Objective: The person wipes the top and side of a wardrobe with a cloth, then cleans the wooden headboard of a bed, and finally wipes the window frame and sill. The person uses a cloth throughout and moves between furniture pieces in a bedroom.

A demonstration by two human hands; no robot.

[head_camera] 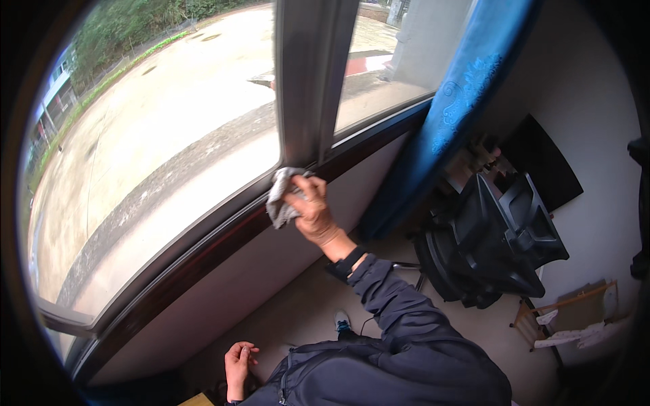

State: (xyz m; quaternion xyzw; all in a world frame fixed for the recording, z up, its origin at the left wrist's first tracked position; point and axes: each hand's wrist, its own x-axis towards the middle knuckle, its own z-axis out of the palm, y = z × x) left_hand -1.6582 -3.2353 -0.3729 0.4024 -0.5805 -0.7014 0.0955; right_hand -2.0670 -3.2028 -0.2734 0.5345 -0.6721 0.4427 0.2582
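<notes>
My right hand [315,210] grips a crumpled grey cloth [280,198] and presses it on the window frame's lower edge, at the foot of the vertical metal window bar [307,81]. Below the panes runs a dark reddish-brown window sill [228,236]. At the bottom of the view my left hand [238,363] hangs near my body, its fingers loosely curled with nothing seen in them. A dark band circles my right wrist.
A blue patterned curtain [457,106] hangs right of the window. Beyond it stand a black office chair [487,243], a dark screen-like panel [546,157] and a wooden rack with cloth [563,304]. A yellowish wooden edge [197,400] shows at the bottom.
</notes>
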